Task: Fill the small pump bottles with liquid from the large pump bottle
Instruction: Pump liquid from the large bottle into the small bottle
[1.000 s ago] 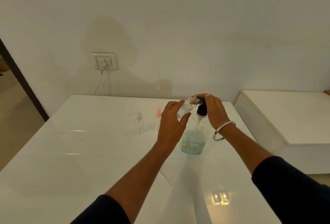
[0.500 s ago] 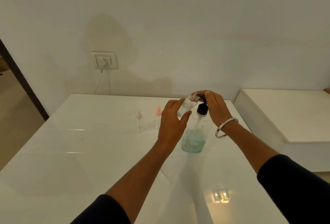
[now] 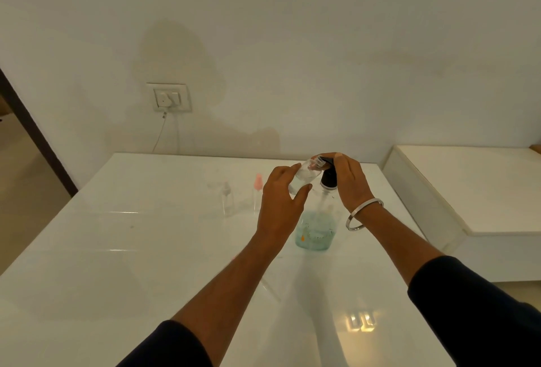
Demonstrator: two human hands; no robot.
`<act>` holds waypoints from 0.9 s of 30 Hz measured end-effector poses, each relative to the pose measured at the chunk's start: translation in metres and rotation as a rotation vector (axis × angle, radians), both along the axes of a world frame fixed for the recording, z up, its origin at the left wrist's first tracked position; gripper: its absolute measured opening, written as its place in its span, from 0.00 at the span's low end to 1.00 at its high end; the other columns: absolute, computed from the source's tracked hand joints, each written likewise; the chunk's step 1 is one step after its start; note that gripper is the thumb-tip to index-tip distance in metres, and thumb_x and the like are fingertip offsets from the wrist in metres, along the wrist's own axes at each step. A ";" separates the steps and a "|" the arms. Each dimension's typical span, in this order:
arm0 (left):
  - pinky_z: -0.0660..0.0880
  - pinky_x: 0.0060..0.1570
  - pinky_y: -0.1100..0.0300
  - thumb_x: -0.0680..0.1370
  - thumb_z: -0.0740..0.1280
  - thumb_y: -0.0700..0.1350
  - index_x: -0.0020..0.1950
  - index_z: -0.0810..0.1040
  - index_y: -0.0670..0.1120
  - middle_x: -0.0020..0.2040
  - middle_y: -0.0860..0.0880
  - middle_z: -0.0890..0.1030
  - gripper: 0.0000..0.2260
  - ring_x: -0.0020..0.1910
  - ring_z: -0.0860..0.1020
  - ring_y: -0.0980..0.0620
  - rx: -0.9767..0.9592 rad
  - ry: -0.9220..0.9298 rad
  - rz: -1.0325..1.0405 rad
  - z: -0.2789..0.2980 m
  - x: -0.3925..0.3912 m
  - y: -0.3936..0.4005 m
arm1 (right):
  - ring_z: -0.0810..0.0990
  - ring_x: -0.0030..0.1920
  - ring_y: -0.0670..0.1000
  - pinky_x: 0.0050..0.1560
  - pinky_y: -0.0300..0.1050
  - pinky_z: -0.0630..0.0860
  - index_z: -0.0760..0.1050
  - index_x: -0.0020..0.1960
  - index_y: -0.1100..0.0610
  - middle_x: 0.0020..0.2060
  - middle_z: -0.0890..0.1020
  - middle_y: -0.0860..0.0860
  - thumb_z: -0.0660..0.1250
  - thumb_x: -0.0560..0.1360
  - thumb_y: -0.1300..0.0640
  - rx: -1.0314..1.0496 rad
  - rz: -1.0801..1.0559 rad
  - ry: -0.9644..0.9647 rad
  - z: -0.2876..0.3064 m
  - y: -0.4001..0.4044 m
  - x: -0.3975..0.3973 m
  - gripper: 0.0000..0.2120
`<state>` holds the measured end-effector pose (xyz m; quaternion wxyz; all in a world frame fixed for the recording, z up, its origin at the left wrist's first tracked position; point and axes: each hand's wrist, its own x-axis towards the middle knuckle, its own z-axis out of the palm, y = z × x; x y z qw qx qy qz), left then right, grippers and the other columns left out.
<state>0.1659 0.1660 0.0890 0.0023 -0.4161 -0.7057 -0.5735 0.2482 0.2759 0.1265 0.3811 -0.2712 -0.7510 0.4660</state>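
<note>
The large clear pump bottle [image 3: 315, 229] stands on the white table [image 3: 117, 249], with pale blue-green liquid in its lower part and a black pump head. My right hand [image 3: 348, 182] rests on top of that pump head, fingers laid over it. My left hand [image 3: 281, 205] grips a small clear bottle [image 3: 304, 176], tilted with its open neck up against the pump's spout. Two more small bottles stand to the left: one with a clear top [image 3: 227, 200] and one with a pink top [image 3: 258, 191].
A wall socket [image 3: 169, 97] with a plugged-in cable is on the wall behind the table. A low white platform [image 3: 468, 191] stands to the right of the table. A dark door frame [image 3: 35, 138] and an open floor lie at the left.
The pump head and my right hand have risen slightly from their pressed-down position. My left hand still holds the small bottle at the spout.
</note>
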 end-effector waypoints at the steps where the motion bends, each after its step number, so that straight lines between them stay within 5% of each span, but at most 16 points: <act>1: 0.63 0.50 0.82 0.75 0.70 0.46 0.65 0.73 0.46 0.60 0.50 0.76 0.19 0.53 0.68 0.63 0.001 0.003 -0.004 0.001 0.000 -0.001 | 0.77 0.46 0.48 0.45 0.24 0.72 0.76 0.55 0.66 0.48 0.80 0.57 0.49 0.81 0.62 -0.004 0.006 0.002 0.002 -0.001 0.000 0.17; 5: 0.65 0.51 0.79 0.75 0.70 0.47 0.65 0.73 0.47 0.60 0.50 0.76 0.20 0.54 0.70 0.61 0.013 0.022 -0.019 0.005 0.000 -0.002 | 0.78 0.49 0.50 0.48 0.25 0.73 0.76 0.53 0.59 0.49 0.80 0.53 0.49 0.81 0.61 -0.001 0.047 -0.001 0.010 0.001 0.004 0.16; 19: 0.63 0.50 0.82 0.75 0.70 0.46 0.65 0.74 0.46 0.59 0.49 0.76 0.19 0.52 0.69 0.62 -0.007 0.033 -0.007 0.002 -0.003 0.003 | 0.77 0.51 0.55 0.44 0.24 0.72 0.75 0.57 0.67 0.51 0.80 0.63 0.50 0.81 0.61 -0.021 -0.001 -0.025 -0.003 0.011 -0.002 0.17; 27: 0.64 0.50 0.82 0.75 0.70 0.46 0.65 0.73 0.47 0.59 0.50 0.76 0.19 0.53 0.70 0.62 0.006 0.032 -0.014 0.007 -0.001 -0.004 | 0.78 0.49 0.49 0.47 0.25 0.72 0.76 0.56 0.62 0.49 0.80 0.55 0.49 0.81 0.61 0.002 0.011 -0.027 0.007 0.002 0.004 0.17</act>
